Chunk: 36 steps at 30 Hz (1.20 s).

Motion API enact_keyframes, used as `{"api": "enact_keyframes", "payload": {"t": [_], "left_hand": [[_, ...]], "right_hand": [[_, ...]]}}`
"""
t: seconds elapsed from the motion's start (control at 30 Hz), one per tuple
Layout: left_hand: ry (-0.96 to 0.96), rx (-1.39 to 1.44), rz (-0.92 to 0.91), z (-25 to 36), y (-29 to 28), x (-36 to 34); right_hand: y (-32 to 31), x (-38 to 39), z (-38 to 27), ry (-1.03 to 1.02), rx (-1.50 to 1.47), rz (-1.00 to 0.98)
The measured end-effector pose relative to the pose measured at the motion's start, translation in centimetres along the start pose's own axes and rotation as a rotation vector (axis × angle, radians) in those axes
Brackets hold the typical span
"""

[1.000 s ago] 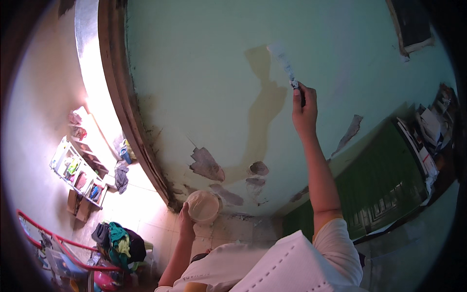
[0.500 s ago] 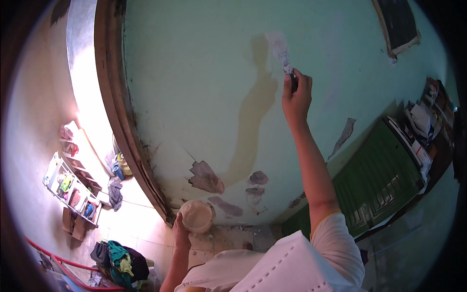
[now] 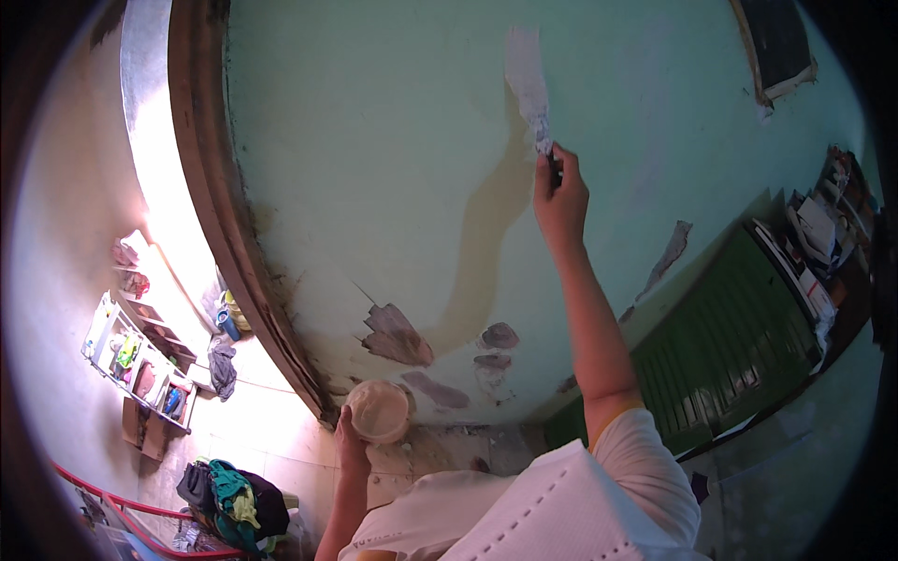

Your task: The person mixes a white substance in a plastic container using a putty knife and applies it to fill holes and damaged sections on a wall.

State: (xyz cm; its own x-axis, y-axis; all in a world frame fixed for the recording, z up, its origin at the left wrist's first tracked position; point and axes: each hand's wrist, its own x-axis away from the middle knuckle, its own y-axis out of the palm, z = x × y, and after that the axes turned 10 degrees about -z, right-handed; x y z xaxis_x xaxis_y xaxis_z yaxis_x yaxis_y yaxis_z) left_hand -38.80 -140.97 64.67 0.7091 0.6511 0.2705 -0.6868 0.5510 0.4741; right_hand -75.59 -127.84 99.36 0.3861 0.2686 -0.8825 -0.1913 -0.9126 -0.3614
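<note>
I see a pale green wall (image 3: 374,168) with brown patches of peeled paint (image 3: 398,335) low down and a tan stain (image 3: 486,234) running up its middle. A dark brown door frame (image 3: 210,206) curves along its left edge. Beyond the frame, on a sunlit floor, stands a small white shelf rack (image 3: 136,360) holding colourful items, with a grey cloth (image 3: 223,369) near it and a heap of dark and teal clothes (image 3: 234,496) lower down. To the right a dark green slatted panel (image 3: 739,346) leans beside the wall, and a dark framed board (image 3: 776,42) hangs at the upper right
</note>
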Motion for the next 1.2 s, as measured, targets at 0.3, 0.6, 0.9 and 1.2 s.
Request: {"api": "enact_keyframes", "payload": {"t": [0.3,0.6,0.9,1.2], "left_hand": [[-0.001,-0.046,0.018,0.7,0.3,-0.6],[-0.003,0.011,-0.010,-1.4,0.2,-1.1],[-0.010,-0.039,-0.019,0.1,0.8,-0.6],[-0.011,0.013,-0.055,-1.1,1.2,-0.1]], "right_hand": [[-1.4,-5.0,-2.8,-0.113,0.022,0.116],[-1.0,1.8,-0.2,0.043,0.105,-0.066],[1.3,2.3,1.6,-0.023,-0.091,0.044],[3.6,9.0,6.0,-0.046,-0.012,0.067]]}}
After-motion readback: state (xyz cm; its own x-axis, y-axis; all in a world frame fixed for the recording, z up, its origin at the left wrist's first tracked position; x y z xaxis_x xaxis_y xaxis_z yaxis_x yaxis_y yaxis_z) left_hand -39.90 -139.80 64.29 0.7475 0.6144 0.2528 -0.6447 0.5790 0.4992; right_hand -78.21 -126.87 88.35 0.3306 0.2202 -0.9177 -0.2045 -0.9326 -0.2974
